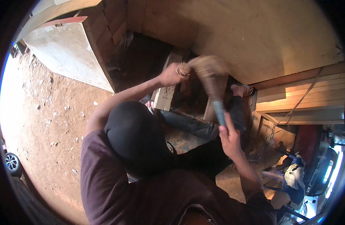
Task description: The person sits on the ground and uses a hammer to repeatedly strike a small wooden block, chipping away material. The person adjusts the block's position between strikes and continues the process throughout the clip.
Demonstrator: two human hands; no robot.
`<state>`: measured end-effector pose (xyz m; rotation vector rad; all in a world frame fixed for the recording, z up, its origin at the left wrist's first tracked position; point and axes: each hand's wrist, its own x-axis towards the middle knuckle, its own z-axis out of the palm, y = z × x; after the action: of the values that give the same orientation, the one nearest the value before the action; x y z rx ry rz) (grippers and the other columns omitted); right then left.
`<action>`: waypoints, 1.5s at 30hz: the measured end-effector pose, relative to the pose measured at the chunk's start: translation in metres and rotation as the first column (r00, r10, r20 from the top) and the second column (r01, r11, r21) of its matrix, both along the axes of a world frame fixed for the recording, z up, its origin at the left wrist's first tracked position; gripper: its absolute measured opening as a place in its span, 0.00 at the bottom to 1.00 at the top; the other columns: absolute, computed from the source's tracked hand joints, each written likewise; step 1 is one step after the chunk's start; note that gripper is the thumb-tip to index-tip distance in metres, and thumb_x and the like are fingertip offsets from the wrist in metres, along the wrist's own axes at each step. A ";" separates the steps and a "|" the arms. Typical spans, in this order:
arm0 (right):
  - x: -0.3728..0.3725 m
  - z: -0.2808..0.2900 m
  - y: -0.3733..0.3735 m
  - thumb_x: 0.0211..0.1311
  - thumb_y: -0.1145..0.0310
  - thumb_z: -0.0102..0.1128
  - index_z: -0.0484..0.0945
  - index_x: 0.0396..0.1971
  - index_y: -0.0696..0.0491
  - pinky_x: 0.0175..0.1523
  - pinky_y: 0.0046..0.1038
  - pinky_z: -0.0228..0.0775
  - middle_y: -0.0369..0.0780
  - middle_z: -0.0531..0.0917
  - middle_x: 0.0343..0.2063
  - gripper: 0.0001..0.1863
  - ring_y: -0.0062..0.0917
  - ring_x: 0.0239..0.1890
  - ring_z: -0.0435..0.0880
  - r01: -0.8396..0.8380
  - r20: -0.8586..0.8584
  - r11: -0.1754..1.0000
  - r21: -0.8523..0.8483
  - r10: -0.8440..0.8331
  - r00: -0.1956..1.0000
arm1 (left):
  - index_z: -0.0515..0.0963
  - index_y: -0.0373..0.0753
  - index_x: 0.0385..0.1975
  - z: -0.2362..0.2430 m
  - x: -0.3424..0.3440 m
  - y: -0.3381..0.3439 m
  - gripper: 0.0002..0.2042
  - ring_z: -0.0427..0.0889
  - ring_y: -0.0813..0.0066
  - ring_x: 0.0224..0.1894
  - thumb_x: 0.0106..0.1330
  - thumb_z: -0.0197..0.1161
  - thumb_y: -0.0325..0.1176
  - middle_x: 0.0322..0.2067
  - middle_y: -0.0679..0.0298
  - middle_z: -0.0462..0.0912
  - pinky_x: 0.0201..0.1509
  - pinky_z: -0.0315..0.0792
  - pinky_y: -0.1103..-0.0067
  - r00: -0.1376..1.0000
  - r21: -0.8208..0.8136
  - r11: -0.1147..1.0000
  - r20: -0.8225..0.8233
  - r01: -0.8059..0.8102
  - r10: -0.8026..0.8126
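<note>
My left hand [171, 75] is closed round an upright tool, probably a chisel, with a frayed wooden top [184, 69], held over a pale wooden board [165, 98] that has small cuts in it. My right hand [229, 138] grips the bluish handle [219, 110] of a hammer or mallet, whose motion-blurred head [206, 67] is raised beside the tool in my left hand. Another length of wood [213, 110] lies to the right, between my legs. My sandalled foot [240, 90] rests beside it.
A pale panel [63, 48] leans at upper left and a large plywood sheet [270, 37] stands ahead. Stacked planks [296, 92] are at right, above another person in dark clothing [294, 176] near a vehicle. Wood chips dot the dirt ground [48, 131]. A wheel [12, 162] shows at far left.
</note>
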<state>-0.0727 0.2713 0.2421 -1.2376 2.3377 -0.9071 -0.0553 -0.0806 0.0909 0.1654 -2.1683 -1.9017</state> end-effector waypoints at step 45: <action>0.013 0.005 -0.006 0.82 0.58 0.51 0.59 0.77 0.63 0.25 0.18 0.62 0.31 0.72 0.21 0.34 0.11 0.20 0.68 0.365 0.301 0.897 -0.248 -0.287 0.909 | 0.82 0.36 0.39 0.004 -0.008 -0.013 0.12 0.86 0.66 0.37 0.63 0.72 0.37 0.33 0.57 0.87 0.47 0.78 0.68 0.999 -0.143 0.989 -0.004 0.047 -0.048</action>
<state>-0.0594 0.2649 0.2474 -0.7639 2.2899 -1.4868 -0.0636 -0.0933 0.0949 0.0798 -2.3129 -1.7590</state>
